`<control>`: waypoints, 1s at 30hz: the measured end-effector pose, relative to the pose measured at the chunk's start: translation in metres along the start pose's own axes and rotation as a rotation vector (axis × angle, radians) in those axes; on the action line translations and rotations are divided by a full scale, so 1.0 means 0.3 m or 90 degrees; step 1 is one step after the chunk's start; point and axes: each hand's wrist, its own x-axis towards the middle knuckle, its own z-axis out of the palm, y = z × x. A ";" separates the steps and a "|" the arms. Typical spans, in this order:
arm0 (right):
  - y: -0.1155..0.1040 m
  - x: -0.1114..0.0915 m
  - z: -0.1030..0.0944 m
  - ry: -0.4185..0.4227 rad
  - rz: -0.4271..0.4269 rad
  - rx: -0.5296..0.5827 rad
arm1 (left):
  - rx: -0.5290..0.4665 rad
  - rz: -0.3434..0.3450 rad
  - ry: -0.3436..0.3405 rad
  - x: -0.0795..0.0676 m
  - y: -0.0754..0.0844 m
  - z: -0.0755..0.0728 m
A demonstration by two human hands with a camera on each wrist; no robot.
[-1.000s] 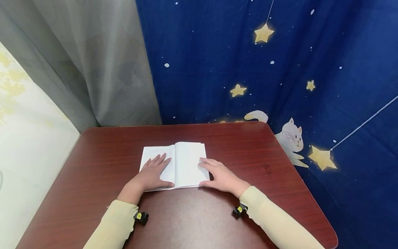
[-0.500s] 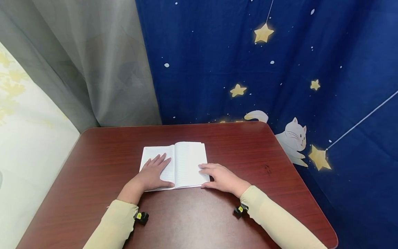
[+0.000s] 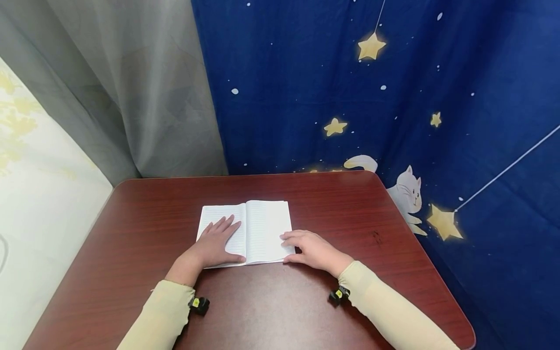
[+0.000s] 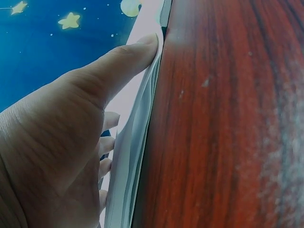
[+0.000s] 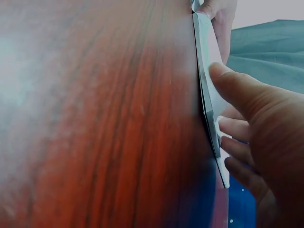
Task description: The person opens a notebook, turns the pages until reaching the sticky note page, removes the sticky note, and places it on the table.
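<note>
A notebook (image 3: 268, 228) with white lined pages lies spread out on the table. My left hand (image 3: 213, 245) rests on its left page with the fingers spread. In the left wrist view, the left thumb (image 4: 128, 59) presses near the fold at the notebook's near edge, and the page edges below it bulge a little. My right hand (image 3: 311, 249) is at the right page's lower right corner, fingers loosely bent over the right edge. In the right wrist view, the right thumb (image 5: 237, 88) is by the near edge and the other fingers are by the side edge.
The dark red wooden table (image 3: 262, 311) has rounded corners. A blue star-patterned curtain (image 3: 297, 97) and a grey curtain (image 3: 170, 107) hang behind it. A white wall (image 3: 43, 204) borders the left side. Small black cameras (image 3: 200, 306) are worn on both wrists.
The right hand's fingers have slid slightly down and to the right along the right page's edge. The left hand has stayed in place.
</note>
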 end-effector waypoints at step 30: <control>0.006 0.002 0.013 0.110 -0.025 0.018 | -0.037 0.038 0.147 0.025 0.106 -0.030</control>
